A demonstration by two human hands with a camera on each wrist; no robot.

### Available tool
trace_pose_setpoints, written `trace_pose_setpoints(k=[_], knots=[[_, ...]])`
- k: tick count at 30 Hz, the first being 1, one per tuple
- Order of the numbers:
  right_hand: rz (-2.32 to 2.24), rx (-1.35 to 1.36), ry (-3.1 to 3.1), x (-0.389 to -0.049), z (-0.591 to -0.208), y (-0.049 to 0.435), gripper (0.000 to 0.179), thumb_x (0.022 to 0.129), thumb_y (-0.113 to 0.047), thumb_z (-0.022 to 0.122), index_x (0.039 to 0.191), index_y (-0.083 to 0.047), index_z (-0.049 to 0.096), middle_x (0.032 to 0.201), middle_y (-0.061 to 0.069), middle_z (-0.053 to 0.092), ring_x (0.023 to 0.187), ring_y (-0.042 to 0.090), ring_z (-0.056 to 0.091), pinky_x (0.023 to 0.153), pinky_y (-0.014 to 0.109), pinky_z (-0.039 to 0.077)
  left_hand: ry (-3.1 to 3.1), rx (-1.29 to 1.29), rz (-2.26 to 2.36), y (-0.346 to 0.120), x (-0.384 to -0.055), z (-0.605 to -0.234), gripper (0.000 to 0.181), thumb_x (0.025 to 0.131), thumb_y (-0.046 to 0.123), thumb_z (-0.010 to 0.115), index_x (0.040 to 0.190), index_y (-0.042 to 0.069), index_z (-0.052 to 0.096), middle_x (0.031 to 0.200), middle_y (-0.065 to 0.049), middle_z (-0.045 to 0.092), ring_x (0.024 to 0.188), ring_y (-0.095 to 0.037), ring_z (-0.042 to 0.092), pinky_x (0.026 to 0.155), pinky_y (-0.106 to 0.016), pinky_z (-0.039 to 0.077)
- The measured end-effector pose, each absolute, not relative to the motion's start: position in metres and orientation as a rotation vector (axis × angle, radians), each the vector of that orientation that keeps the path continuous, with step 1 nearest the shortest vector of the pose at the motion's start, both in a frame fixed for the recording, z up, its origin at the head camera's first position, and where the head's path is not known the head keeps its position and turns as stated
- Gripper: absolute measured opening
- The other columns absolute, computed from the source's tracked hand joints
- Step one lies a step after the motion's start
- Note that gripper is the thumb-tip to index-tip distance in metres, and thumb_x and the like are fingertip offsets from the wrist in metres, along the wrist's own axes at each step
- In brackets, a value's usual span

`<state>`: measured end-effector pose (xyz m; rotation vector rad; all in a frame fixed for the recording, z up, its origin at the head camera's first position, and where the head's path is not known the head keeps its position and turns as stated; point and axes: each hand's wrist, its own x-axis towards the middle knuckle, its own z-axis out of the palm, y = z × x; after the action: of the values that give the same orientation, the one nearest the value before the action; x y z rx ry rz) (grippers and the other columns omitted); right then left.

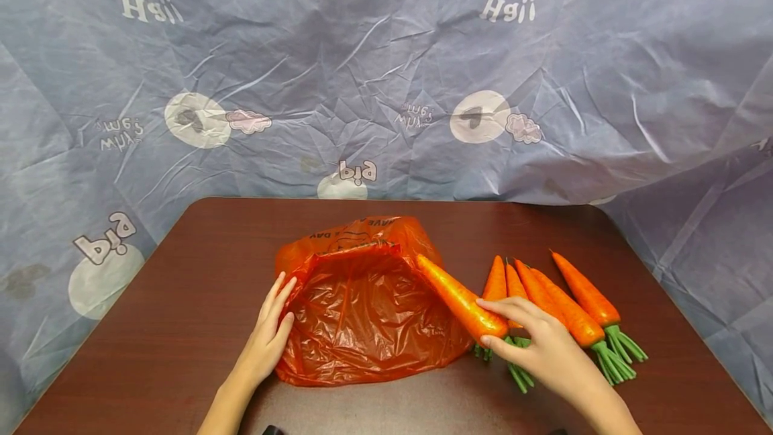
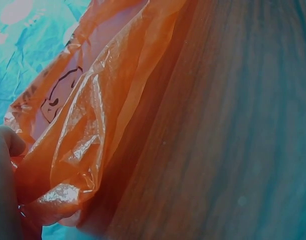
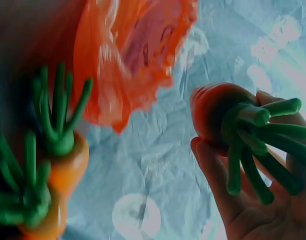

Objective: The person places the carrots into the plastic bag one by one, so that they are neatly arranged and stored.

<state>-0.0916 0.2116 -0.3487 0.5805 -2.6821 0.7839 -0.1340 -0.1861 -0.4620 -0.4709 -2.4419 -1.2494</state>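
A thin orange-red plastic bag [image 1: 374, 327] lies on the table with its mouth facing me, dark print on its far side. At the bag's left rim is my left hand [image 1: 266, 337], its thumb and fingers holding the plastic edge; the left wrist view shows only part of that hand beside the bag [image 2: 88, 145]. My right hand [image 1: 543, 344] grips a carrot [image 1: 461, 297] near its thick end, the tip pointing into the right side of the bag's mouth. In the right wrist view, the held carrot [image 3: 210, 115] shows its green stems toward the camera.
Several more carrots [image 1: 568, 307] with green stems lie to the right of the bag, partly behind my right hand. The brown table [image 1: 151, 327] ends at a patterned blue-grey cloth [image 1: 386, 86] hanging behind it.
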Motion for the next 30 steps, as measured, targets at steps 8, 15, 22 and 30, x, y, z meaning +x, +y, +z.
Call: trace_pose_setpoints(k=[8, 15, 22, 30], knots=[[0.905, 0.821, -2.646, -0.090, -0.366, 0.184, 0.040, 0.077, -0.028, 0.071, 0.115, -0.025, 0.062, 0.102, -0.009, 0.060, 0.084, 0.000, 0.057, 0.062, 0.019, 0.050, -2.453, -0.466, -1.244, -0.187, -0.134, -0.459, 0.057, 0.090, 0.000, 0.046, 0.142, 0.018, 0.030, 0.151, -0.012, 0.016, 0.134, -0.039, 0.018, 0.095, -0.069, 0.021], [0.850, 0.787, -2.708, -0.089, -0.375, 0.160, 0.038, 0.078, -0.036, 0.069, 0.114, -0.025, 0.063, 0.098, -0.015, 0.059, 0.085, 0.001, 0.057, 0.068, 0.023, 0.049, -2.470, -0.456, -1.236, -0.186, -0.134, -0.460, 0.058, 0.091, 0.000, 0.045, 0.143, 0.019, 0.029, 0.151, -0.013, 0.015, 0.135, -0.039, 0.017, 0.096, -0.069, 0.021], [0.930, 0.645, -2.868, -0.091, -0.378, 0.137, 0.039, 0.078, -0.043, 0.066, 0.114, -0.027, 0.063, 0.098, -0.015, 0.058, 0.081, 0.001, 0.053, 0.065, 0.020, 0.044, -2.464, -0.466, -1.247, -0.185, -0.135, -0.460, 0.059, 0.090, 0.000, 0.045, 0.143, 0.019, 0.028, 0.151, -0.014, 0.016, 0.134, -0.040, 0.017, 0.097, -0.069, 0.020], [1.047, 0.652, -2.855, -0.101, -0.385, 0.112, 0.038, 0.077, -0.036, 0.070, 0.111, -0.021, 0.064, 0.100, -0.008, 0.061, 0.069, 0.001, 0.048, 0.060, 0.016, 0.041, -2.460, -0.457, -1.233, -0.186, -0.134, -0.463, 0.058, 0.090, 0.000, 0.045, 0.143, 0.018, 0.030, 0.151, -0.012, 0.016, 0.134, -0.041, 0.018, 0.096, -0.069, 0.021]])
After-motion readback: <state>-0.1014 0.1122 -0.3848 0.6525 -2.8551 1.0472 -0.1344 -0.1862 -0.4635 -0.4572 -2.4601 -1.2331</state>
